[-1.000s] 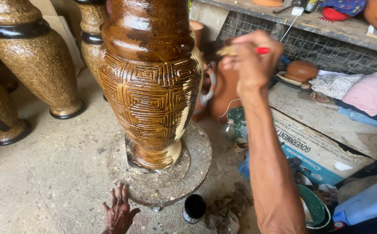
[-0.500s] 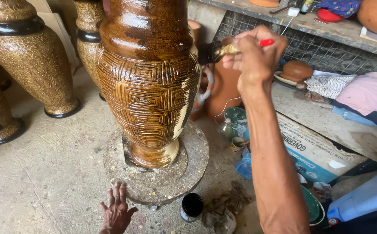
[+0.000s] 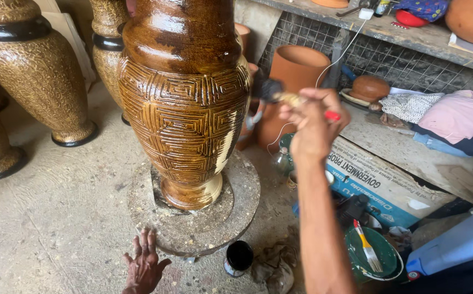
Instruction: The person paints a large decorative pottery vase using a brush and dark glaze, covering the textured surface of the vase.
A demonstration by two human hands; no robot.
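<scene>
- Our left hand (image 3: 145, 267) lies spread, holding nothing, at the near rim of the turntable (image 3: 236, 218), nearest us below the vase.
- Our right hand (image 3: 314, 126) is closed around a paintbrush (image 3: 291, 99), right of the vase (image 3: 185, 103).
- We judge the vase heavy, brittle and slick with wet glaze; steady its unglazed foot.
- Since the earlier frame, brush and right hand have dropped lower.

The tall clay vase (image 3: 185, 98) gleams with wet, glossy brown glaze over carved ridges, one unglazed patch pale and matt. The round stone turntable (image 3: 236, 212) looks rough and gritty. Far left, speckled vases (image 3: 35, 76) look grainy with glossy black bands. Far right, a terracotta pot (image 3: 296, 71) is matt.
</scene>
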